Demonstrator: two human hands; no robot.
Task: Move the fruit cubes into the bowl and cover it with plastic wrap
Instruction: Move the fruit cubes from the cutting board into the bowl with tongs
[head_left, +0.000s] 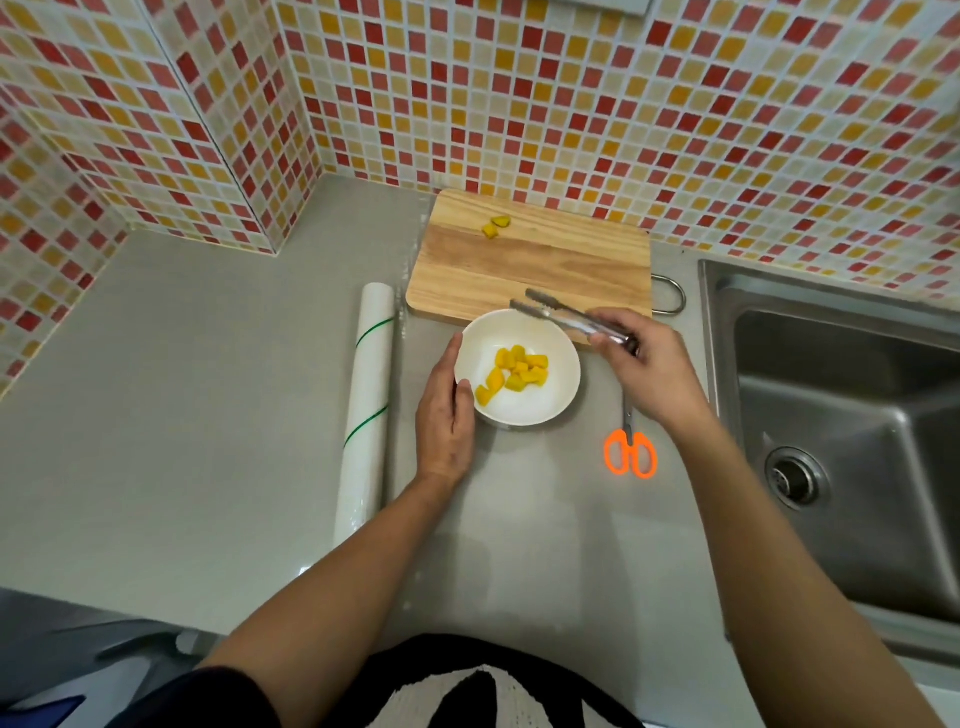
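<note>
A white bowl (540, 332) stands on the grey counter just in front of a wooden cutting board (535, 265). Several yellow fruit cubes (517, 374) lie inside the bowl. Two more cubes (496, 226) rest at the board's far left part. My left hand (444, 415) grips the bowl's left rim. My right hand (644, 369) holds metal tongs (566, 317), whose empty tips hover apart above the bowl's far rim. A roll of plastic wrap (366, 410) lies left of the bowl.
Orange-handled scissors (630, 451) lie on the counter right of the bowl, partly under my right forearm. A steel sink (852, 415) fills the right side. Mosaic-tiled walls close off the back and left of the counter.
</note>
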